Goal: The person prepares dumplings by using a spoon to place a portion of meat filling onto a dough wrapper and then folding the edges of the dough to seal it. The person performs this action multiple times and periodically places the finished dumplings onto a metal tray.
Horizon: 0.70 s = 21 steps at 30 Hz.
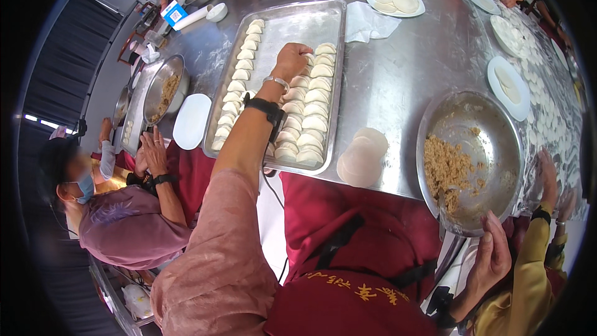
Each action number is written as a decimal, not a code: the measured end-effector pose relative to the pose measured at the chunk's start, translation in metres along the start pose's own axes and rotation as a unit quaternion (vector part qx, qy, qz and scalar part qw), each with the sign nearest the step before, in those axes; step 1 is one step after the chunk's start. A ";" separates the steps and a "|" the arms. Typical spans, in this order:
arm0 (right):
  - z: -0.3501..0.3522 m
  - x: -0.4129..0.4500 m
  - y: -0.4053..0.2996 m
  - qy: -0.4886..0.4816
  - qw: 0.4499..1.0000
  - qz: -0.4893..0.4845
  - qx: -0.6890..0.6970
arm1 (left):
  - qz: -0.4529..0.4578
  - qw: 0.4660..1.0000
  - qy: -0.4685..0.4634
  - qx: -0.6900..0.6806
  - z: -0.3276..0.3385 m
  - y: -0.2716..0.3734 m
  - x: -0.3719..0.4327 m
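Observation:
My left hand [291, 59] reaches over the metal tray [342, 79], fingers closed on a dumpling [308, 59] at the upper end of a row. Folded dumplings [315, 122] stand in overlapping rows at the tray's right; another row [241, 74] runs down its left side. At the lower right, my right hand [494, 249] is empty, thumb and fingers apart, beside the rim of a steel bowl [501, 154]. Crumbly brown filling [445, 165] and a utensil, partly hidden, lie in that bowl. Round dough wrappers [361, 161] are piled on the steel table between tray and bowl.
A masked person [135, 224] works at the left beside another filling bowl [179, 84] and a white plate [191, 121]. Another person's yellow sleeve [531, 261] is close at the right. Wrappers on a plate [422, 9], paper towels [368, 23] and floured dough pieces [541, 98] lie farther off.

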State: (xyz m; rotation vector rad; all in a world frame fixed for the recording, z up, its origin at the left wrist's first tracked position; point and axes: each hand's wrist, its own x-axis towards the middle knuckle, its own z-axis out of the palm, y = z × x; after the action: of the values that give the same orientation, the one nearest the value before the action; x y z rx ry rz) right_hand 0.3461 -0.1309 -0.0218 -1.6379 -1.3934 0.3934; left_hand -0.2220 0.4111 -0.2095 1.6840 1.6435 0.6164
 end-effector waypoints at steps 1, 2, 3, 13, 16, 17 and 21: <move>0.000 -0.001 -0.001 0.001 1.000 0.000 -0.005 | 0.004 1.000 -0.008 0.005 0.006 -0.002 0.005; 0.001 0.000 -0.002 0.003 1.000 0.000 -0.011 | 0.007 1.000 -0.014 0.011 0.011 -0.004 0.011; -0.001 0.000 -0.004 0.005 1.000 -0.004 -0.013 | 0.014 0.999 -0.018 0.023 0.012 -0.004 0.016; 0.027 0.019 -0.049 -0.116 0.991 -0.047 -0.047 | 0.212 0.945 0.177 0.175 -0.006 0.093 -0.072; 0.037 0.017 -0.052 -0.133 0.986 -0.069 -0.067 | 0.217 0.975 -0.034 0.038 0.049 0.181 -0.182; 0.042 0.018 -0.054 -0.142 0.984 -0.086 -0.063 | 0.244 0.966 -0.050 0.076 0.060 0.191 -0.221; 0.050 0.018 -0.054 -0.167 0.980 -0.103 -0.032 | 0.337 0.921 -0.080 0.177 0.101 0.194 -0.296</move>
State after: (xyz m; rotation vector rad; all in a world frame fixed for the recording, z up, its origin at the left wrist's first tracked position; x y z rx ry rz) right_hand 0.2821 -0.0967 -0.0004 -1.5073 -1.8262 0.5242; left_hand -0.0441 0.1126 -0.0902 2.5270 1.0762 0.4868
